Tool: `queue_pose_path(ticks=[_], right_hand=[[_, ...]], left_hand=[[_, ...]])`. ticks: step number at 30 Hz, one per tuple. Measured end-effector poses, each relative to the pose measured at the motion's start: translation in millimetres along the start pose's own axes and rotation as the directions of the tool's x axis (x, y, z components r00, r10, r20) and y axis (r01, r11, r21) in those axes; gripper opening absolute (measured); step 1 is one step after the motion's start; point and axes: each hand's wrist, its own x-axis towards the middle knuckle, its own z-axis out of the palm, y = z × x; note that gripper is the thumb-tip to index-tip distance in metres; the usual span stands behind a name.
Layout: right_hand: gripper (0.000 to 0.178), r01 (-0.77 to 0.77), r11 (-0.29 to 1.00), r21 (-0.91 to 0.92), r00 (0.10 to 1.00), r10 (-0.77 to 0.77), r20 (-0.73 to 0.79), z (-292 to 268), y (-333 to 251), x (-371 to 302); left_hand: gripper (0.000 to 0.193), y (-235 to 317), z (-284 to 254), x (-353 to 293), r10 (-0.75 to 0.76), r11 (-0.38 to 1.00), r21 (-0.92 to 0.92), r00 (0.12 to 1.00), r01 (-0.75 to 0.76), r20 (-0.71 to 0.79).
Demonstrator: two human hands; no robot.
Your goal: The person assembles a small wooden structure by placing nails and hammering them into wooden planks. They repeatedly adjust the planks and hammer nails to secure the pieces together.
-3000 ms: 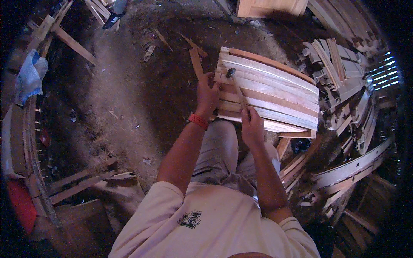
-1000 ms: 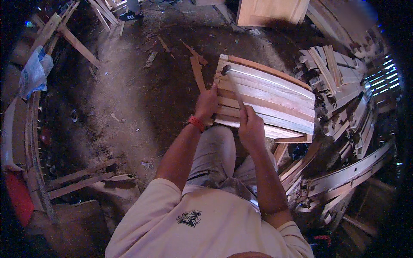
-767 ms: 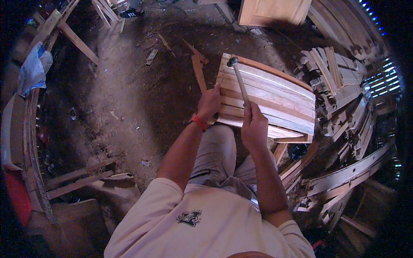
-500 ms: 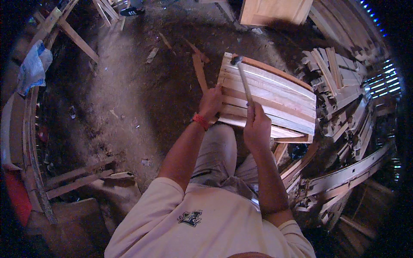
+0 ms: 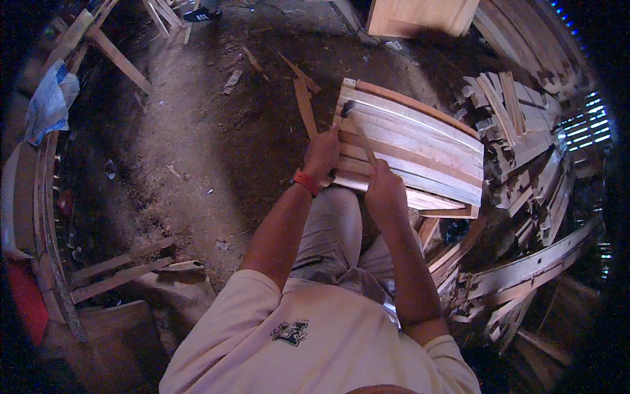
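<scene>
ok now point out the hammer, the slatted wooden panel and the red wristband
Hammer (image 5: 363, 139): head view, on the middle of its handle.
Slatted wooden panel (image 5: 420, 143): head view, on a slat near its middle.
Red wristband (image 5: 306, 182): head view, on the band's outer face.

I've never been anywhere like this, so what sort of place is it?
Probably a woodworking shop: the right hand holds a hammer over a panel of wooden slats, and cut boards lie piled to the right.

Pale short-sleeved T-shirt (image 5: 348, 341) with dark chest emblem (image 5: 289, 332), red wristband (image 5: 306, 181), apparently greyish trousers (image 5: 328, 226)
</scene>
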Motion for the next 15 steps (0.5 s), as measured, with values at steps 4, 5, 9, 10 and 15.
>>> queue_pose_path(ticks=[4, 5, 9, 10, 15], right_hand=[[0.023, -0.028, 0.997, 0.068, 0.998, 0.031, -0.054, -22.7, -25.4, 3.1], [0.023, 0.009, 0.993, 0.12, 0.989, 0.009, -0.149, -25.4, -28.3, -0.6], [0.023, 0.131, 0.987, 0.096, 0.981, -0.115, -0.154, -2.9, -6.2, -2.1], [0.022, 0.059, 0.997, 0.055, 0.998, -0.057, -0.039, -4.0, -2.7, 0.8], [0.021, 0.007, 0.993, 0.122, 0.991, 0.009, -0.134, -22.9, -17.3, -0.9]], left_hand=[[0.065, -7.5, -1.9, 1.8, 0.033, 0.997, 0.07, 0.999, -0.032, -0.007], [0.065, -6.9, -0.8, -1.5, 0.009, 1.0, 0.022, 1.0, -0.008, -0.013], [0.067, 0.7, 2.8, 3.8, -0.071, 0.997, 0.025, 0.997, 0.071, 0.001], [0.068, 0.5, 2.0, 4.6, -0.043, 0.999, 0.02, 0.999, 0.043, -0.009], [0.058, -5.3, 1.1, 2.5, 0.012, 0.999, -0.043, 1.0, -0.012, 0.0]])
